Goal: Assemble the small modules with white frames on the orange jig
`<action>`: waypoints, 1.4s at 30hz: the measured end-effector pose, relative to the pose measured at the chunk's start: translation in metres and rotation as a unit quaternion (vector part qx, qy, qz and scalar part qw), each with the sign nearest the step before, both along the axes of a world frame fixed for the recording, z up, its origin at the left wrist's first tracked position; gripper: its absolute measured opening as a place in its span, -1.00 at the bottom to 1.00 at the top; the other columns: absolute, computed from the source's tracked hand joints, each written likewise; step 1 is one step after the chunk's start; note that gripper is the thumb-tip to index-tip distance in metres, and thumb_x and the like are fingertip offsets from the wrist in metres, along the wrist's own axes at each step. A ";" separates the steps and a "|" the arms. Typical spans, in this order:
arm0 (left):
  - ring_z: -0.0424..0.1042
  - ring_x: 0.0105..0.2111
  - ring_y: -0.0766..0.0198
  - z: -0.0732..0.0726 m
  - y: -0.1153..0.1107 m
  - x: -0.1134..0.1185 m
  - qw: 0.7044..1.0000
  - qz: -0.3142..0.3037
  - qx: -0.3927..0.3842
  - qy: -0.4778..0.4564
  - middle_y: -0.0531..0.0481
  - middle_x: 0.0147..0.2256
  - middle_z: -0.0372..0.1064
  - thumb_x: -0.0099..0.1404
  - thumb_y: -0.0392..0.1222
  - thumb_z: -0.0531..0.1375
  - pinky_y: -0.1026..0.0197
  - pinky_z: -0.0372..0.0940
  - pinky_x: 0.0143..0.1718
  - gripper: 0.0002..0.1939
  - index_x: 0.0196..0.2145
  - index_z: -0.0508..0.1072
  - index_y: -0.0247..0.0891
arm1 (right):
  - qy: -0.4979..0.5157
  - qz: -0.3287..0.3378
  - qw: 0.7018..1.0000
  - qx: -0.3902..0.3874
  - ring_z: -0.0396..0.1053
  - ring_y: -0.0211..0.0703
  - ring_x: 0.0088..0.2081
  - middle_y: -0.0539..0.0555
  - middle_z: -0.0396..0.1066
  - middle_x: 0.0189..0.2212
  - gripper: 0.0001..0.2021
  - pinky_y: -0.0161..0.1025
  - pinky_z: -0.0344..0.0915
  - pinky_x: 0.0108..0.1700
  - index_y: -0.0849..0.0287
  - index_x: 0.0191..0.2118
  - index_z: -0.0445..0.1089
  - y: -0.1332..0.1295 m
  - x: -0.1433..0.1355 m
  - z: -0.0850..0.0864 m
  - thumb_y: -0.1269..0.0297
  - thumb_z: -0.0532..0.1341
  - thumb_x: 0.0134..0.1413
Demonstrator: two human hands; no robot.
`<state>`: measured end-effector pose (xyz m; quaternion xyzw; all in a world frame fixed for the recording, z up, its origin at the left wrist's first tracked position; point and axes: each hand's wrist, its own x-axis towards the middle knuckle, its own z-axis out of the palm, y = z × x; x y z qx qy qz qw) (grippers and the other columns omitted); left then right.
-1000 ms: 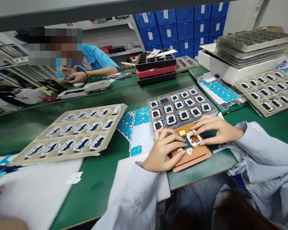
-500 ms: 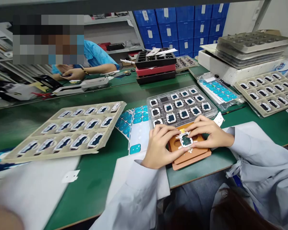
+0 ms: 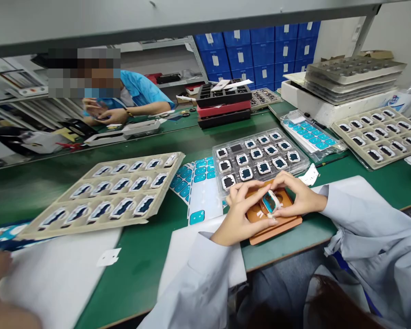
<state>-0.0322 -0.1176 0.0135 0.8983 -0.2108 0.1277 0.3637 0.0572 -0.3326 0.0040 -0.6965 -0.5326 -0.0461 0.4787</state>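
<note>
A small white square frame with a teal face (image 3: 270, 202) is held tilted between both hands, above an orange block (image 3: 286, 218). My left hand (image 3: 241, 212) grips it from the left, with thumb below and fingers above. On the right side, my right hand (image 3: 296, 196) pinches the same frame by its upper and lower edges. Just behind the hands lies a clear plastic tray (image 3: 231, 170) with similar white frames in its pockets. Sheets of teal stickers (image 3: 205, 194) rest left of that tray.
A beige tray of frames (image 3: 66, 192) stands at the left, another (image 3: 359, 137) at the right. White foam sheets (image 3: 188, 246) lie near the front edge. Black and red trays (image 3: 224, 109) are stacked behind. Across the bench sits a person in blue (image 3: 144, 91).
The white frame has been tilted onto its edge, and its teal side now shows. Both hands have shifted their fingers around it. The camera view has moved slightly.
</note>
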 end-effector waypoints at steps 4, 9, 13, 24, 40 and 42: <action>0.12 0.11 -0.03 0.000 -0.003 -0.001 0.999 0.004 0.031 -0.024 -0.11 0.14 0.26 0.19 0.19 0.30 -0.12 0.05 0.15 -0.34 0.21 0.33 0.06 | 0.157 0.073 0.984 0.036 0.40 -0.19 -0.06 0.05 0.29 -0.11 -0.47 -0.22 0.33 0.00 0.12 -0.05 0.21 0.002 -0.001 -0.006 0.12 0.44 -0.07; 0.15 0.04 0.04 -0.002 -0.001 0.000 0.989 0.021 0.041 -0.138 -0.12 0.05 0.35 0.28 0.06 0.26 -0.03 0.09 0.09 -0.48 0.17 0.38 -0.05 | 0.317 0.126 0.938 0.058 0.43 -0.25 -0.14 0.02 0.42 -0.17 -0.52 -0.27 0.30 -0.05 0.11 -0.04 0.19 0.002 -0.001 -0.003 0.15 0.41 0.01; 0.21 -0.03 0.09 0.004 0.000 0.001 0.974 0.008 0.047 -0.221 -0.10 -0.05 0.45 0.33 -0.11 0.23 -0.02 0.17 0.03 -0.70 0.02 0.50 -0.09 | 0.398 0.131 0.905 0.079 0.43 -0.27 -0.25 -0.02 0.46 -0.24 -0.50 -0.31 0.29 -0.14 0.12 -0.07 0.23 0.002 0.000 0.000 0.08 0.43 -0.05; 0.45 -0.35 0.20 0.017 0.070 0.000 0.943 0.331 0.025 -0.023 -0.07 -0.30 0.52 0.32 -0.04 0.09 0.18 0.33 -0.33 -0.72 -0.37 0.51 -0.22 | 0.440 0.092 0.890 0.076 0.47 -0.12 -0.16 0.02 0.45 -0.21 -0.45 -0.15 0.33 -0.01 0.10 -0.09 0.29 -0.004 0.004 -0.002 -0.03 0.44 -0.15; 0.17 0.09 -0.23 0.000 0.110 -0.003 0.874 0.346 0.209 0.271 -0.09 0.07 0.36 0.11 0.11 0.26 -0.26 0.17 -0.01 -0.58 -0.09 0.45 -0.05 | 0.407 0.086 0.908 0.043 0.47 -0.07 -0.15 0.04 0.46 -0.20 -0.47 -0.14 0.35 -0.03 0.07 -0.09 0.31 -0.009 0.006 0.000 -0.07 0.42 -0.12; 0.18 0.08 -0.20 0.002 0.111 -0.003 0.870 0.342 0.210 0.285 -0.07 0.07 0.34 0.05 0.09 0.32 -0.17 0.19 -0.01 -0.59 -0.17 0.44 -0.09 | 0.405 0.079 0.910 0.040 0.47 -0.06 -0.16 0.05 0.45 -0.20 -0.47 -0.13 0.36 -0.04 0.08 -0.09 0.31 -0.009 0.006 0.000 -0.07 0.42 -0.12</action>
